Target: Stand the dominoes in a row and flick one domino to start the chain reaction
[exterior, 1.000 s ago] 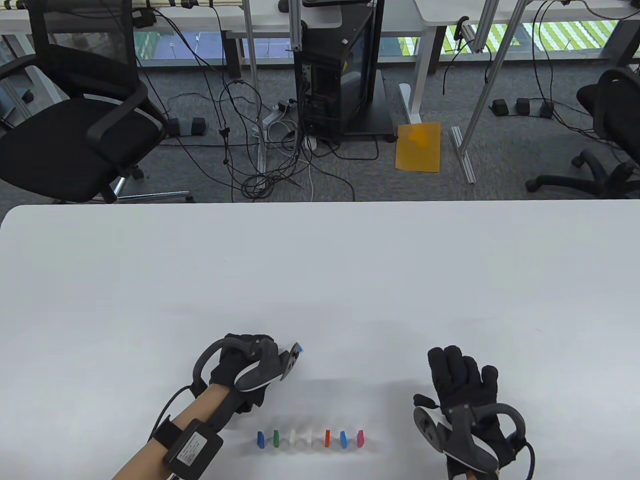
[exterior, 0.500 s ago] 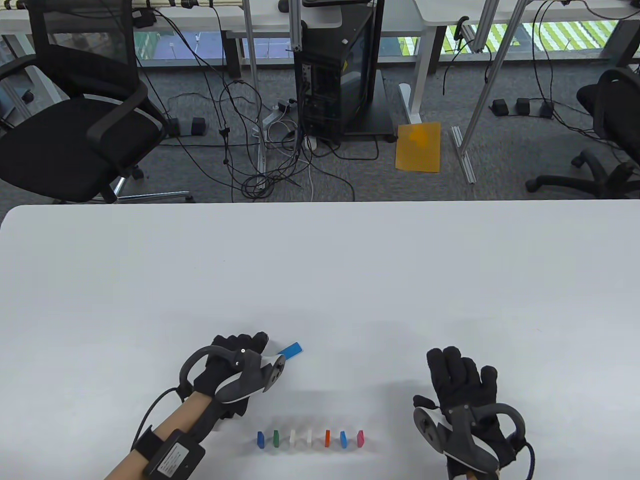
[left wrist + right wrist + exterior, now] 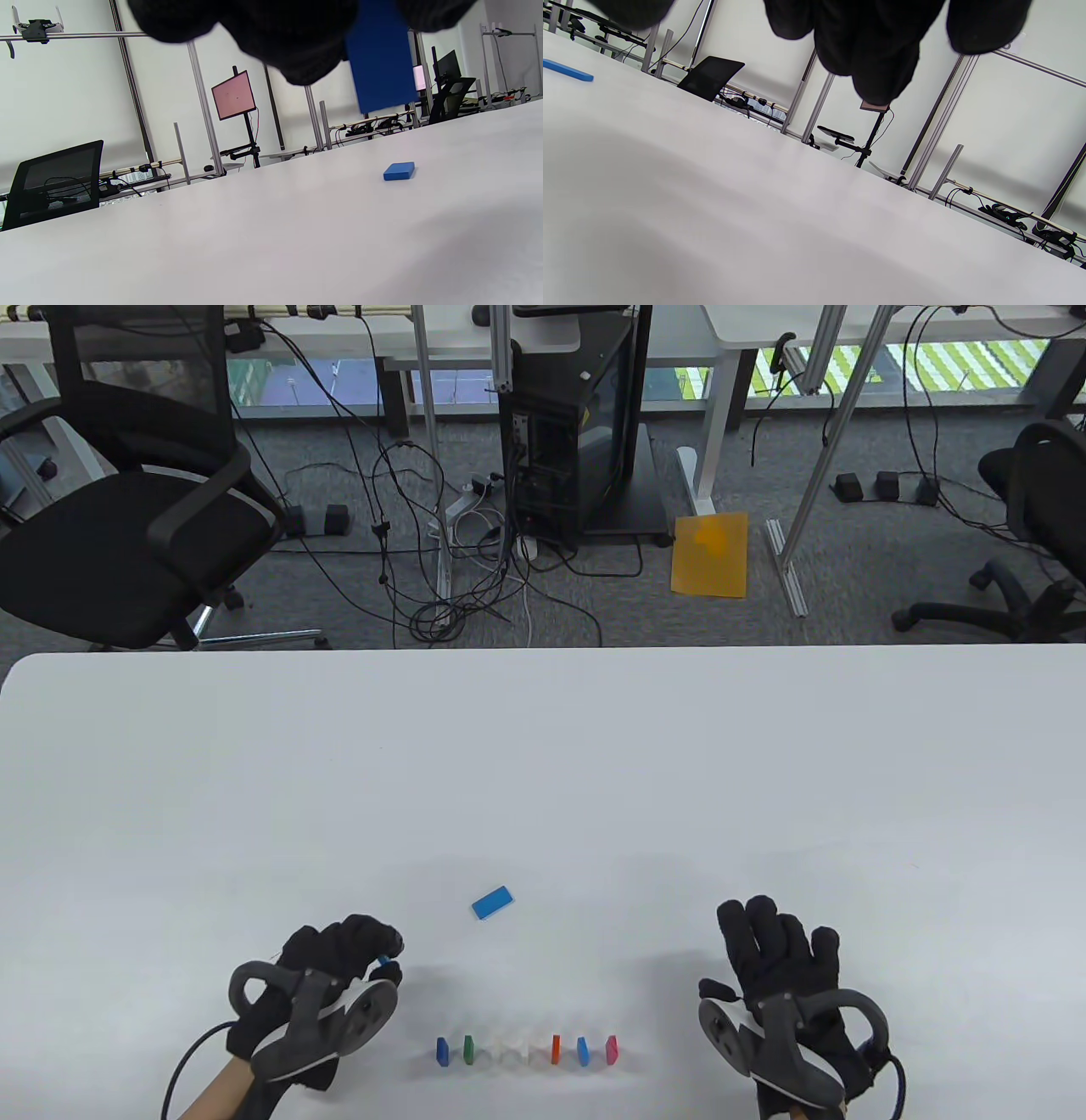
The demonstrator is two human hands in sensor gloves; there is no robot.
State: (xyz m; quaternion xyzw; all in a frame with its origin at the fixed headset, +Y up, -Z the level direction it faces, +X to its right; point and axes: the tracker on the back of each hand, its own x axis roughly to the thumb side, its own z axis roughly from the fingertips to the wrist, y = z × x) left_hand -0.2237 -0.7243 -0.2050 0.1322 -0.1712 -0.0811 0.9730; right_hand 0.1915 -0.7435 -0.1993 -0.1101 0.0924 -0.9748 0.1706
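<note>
A row of small dominoes stands near the table's front edge, from a blue one [image 3: 442, 1050] through green [image 3: 468, 1049], white [image 3: 507, 1049] and orange [image 3: 556, 1049] to pink [image 3: 611, 1049]. Left of the row, my left hand [image 3: 373, 954] pinches a dark blue domino [image 3: 379, 59] in its fingertips, a little above the table. Another blue domino [image 3: 493, 902] lies flat behind the row, also seen in the left wrist view [image 3: 399, 171]. My right hand [image 3: 776, 950] lies flat on the table right of the row, fingers straight, holding nothing.
The white table [image 3: 543, 763] stretches far behind the row. Beyond its far edge are a black office chair [image 3: 127, 526], a computer tower [image 3: 577, 432] with floor cables, and a yellow sheet [image 3: 711, 555].
My left hand has drawn back from the flat blue domino, moving left and toward the front edge with a blue domino pinched in it. The right hand and the row stayed still.
</note>
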